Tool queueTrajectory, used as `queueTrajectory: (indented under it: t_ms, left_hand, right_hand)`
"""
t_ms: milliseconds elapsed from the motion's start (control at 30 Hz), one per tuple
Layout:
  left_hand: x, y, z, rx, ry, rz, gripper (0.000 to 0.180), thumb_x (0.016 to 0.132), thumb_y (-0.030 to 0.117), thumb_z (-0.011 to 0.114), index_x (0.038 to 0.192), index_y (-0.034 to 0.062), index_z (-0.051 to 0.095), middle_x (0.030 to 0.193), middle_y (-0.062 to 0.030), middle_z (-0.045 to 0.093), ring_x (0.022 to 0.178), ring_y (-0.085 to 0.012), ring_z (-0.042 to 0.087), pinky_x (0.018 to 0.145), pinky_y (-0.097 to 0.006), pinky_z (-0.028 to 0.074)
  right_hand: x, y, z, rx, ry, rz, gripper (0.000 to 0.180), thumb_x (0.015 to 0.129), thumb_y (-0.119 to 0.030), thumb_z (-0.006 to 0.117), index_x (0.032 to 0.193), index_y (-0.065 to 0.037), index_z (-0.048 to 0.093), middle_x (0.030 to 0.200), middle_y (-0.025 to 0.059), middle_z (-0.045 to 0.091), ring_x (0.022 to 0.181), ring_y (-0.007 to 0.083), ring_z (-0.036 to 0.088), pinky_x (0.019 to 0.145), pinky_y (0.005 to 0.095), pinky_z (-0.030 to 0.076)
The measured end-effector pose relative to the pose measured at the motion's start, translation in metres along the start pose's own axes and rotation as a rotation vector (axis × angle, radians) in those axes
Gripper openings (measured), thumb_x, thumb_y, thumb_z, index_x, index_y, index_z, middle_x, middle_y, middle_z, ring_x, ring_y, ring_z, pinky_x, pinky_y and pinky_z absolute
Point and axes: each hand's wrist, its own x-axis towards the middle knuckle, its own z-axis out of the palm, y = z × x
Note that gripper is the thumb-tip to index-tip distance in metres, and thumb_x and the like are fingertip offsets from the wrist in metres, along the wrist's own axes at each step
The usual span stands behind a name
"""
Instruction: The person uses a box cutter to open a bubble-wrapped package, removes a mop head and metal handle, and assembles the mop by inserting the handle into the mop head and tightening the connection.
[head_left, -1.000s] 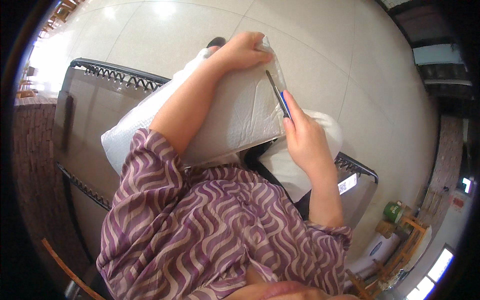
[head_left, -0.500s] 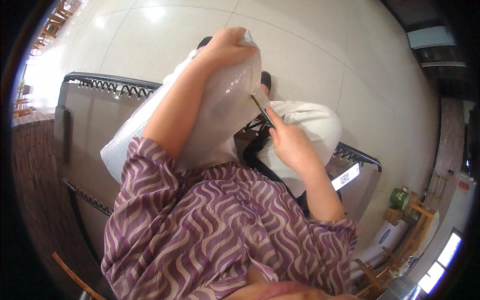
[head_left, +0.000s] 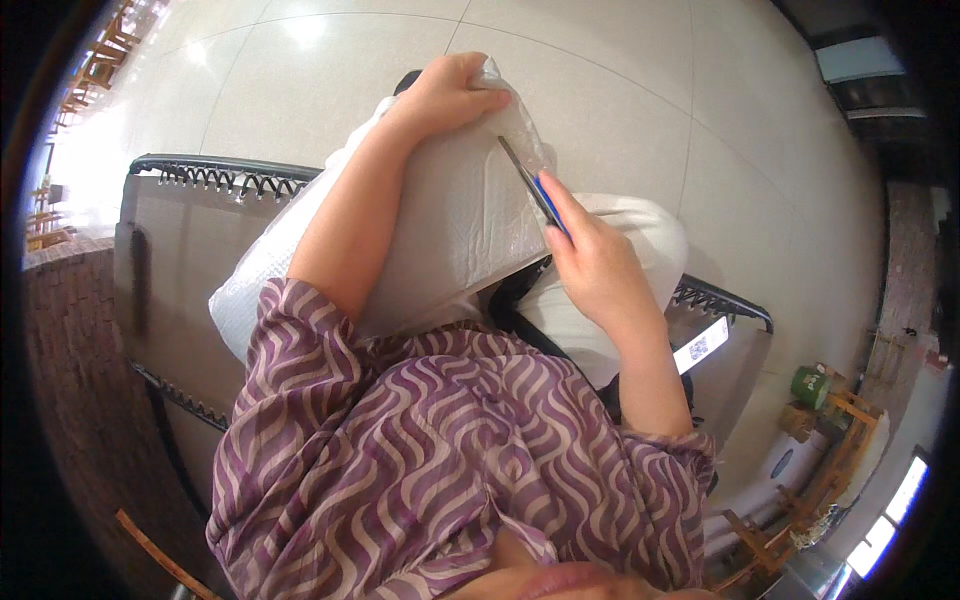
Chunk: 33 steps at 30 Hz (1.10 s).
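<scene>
A large white plastic-wrapped package (head_left: pixel 450 240) rests across my lap, tilted up and away from me. My left hand (head_left: pixel 450 95) grips its far top corner, where the clear plastic bunches up. My right hand (head_left: pixel 595 265) holds a blue-handled cutter (head_left: pixel 535 190) whose dark blade lies against the package's right edge, just below that corner. My purple wavy-patterned sleeves (head_left: pixel 400 450) fill the lower part of the view.
I sit on a grey lounge chair (head_left: pixel 190 260) with a dark metal frame and lacing. A white bundle (head_left: pixel 640 240) lies to my right, a small white card (head_left: pixel 700 345) beside it. Glossy tiled floor (head_left: pixel 640 90) lies beyond; wooden furniture (head_left: pixel 820 440) and a green container (head_left: pixel 812 385) stand at the right.
My right hand has shifted the cutter along the package's right edge and back up toward the top corner. My left hand has kept its grip on that corner while the package tilted slightly.
</scene>
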Motion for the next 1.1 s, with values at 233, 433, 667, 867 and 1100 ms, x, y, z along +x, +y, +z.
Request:
queueTrajectory:
  t_ms: [233,433,667,867,1100]
  left_hand:
    - [-0.002,0.011,-0.005,-0.033,0.01,-0.081,0.033,0.069,0.027,0.067,0.083,-0.001,0.058,0.073,-0.0115,0.061,0.068,-0.0204,0.058,0.062,-0.033,0.046]
    - [-0.014,0.014,-0.026,-0.24,0.095,-0.124,0.028,0.071,0.025,0.068,0.085,0.0025,0.058,0.071,-0.0044,0.057,0.064,-0.0124,0.053,0.058,-0.027,0.045]
    - [-0.007,-0.007,-0.022,-0.21,0.142,-0.093,0.036,0.069,0.03,0.07,0.084,-0.0003,0.058,0.073,-0.0075,0.058,0.065,-0.0145,0.055,0.058,-0.028,0.045]
    - [-0.012,-0.016,-0.039,-0.266,0.13,-0.119,0.042,0.071,0.029,0.069,0.098,-0.0004,0.057,0.078,-0.0065,0.057,0.069,-0.0124,0.055,0.062,-0.026,0.046]
    - [-0.015,-0.003,-0.027,0.075,0.428,0.154,0.042,0.077,0.022,0.065,0.113,0.005,0.052,0.104,-0.011,0.057,0.095,-0.0206,0.055,0.082,-0.03,0.044]
  right_hand:
    - [-0.011,0.028,0.038,-0.255,-0.268,0.22,0.046,0.084,-0.01,0.048,0.128,-0.011,0.037,0.084,0.0238,0.057,0.076,0.0375,0.057,0.067,0.0437,0.044]
    - [-0.063,0.037,0.006,-0.116,-0.245,0.302,0.048,0.083,-0.014,0.05,0.128,-0.004,0.035,0.078,0.0232,0.058,0.07,0.0377,0.057,0.064,0.0451,0.044]
    - [-0.079,0.061,-0.003,0.287,0.061,0.432,0.042,0.077,-0.012,0.061,0.114,0.0,0.047,0.078,0.0105,0.057,0.067,0.0161,0.054,0.064,0.029,0.044]
    - [-0.085,0.076,0.006,0.331,0.259,0.625,0.029,0.075,-0.006,0.06,0.101,0.0,0.049,0.078,0.0068,0.055,0.061,0.0121,0.051,0.057,0.0261,0.044]
    - [-0.03,0.059,0.052,1.207,0.344,0.429,0.034,0.078,-0.004,0.061,0.105,-0.002,0.041,0.088,0.0102,0.057,0.061,0.0096,0.051,0.052,0.0217,0.043]
